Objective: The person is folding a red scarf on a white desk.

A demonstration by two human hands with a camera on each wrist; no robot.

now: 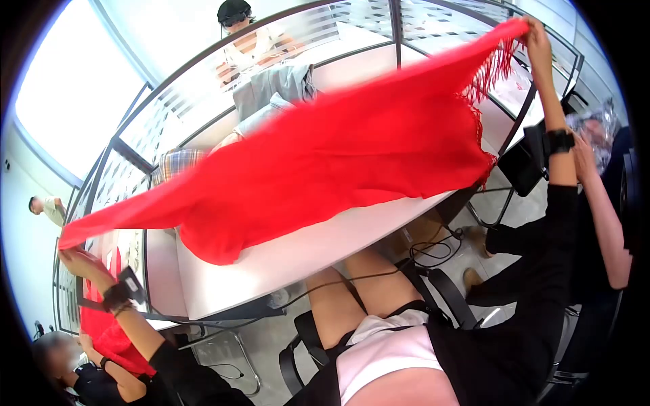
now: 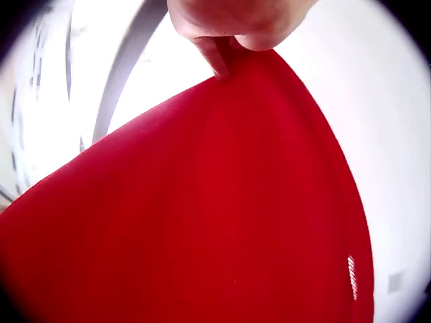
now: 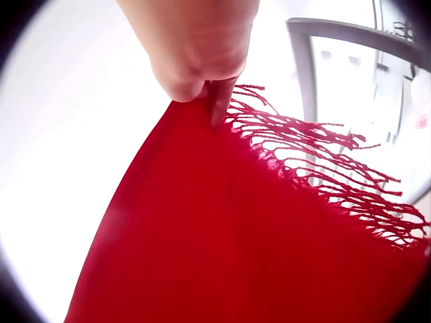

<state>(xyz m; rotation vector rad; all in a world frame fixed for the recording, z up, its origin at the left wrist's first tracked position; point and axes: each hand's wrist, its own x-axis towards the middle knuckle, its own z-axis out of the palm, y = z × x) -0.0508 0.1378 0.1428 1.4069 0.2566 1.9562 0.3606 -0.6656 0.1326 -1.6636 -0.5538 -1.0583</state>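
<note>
A wide red scarf with a knotted fringe is stretched between both hands, sagging in the middle over the desk. My left hand, at the lower left of the head view, pinches one corner; in the left wrist view the cloth hangs from between thumb and fingers. Raised high at the upper right, my right hand pinches the opposite, fringed end by its corner, as the right wrist view also shows. Part of the desk is hidden by the scarf.
Behind the scarf, grey garments and a plaid cloth lie along the desk's partition. More red cloth is at the lower left beside a seated person. Another person's arm is close on the right. A black cable crosses in front.
</note>
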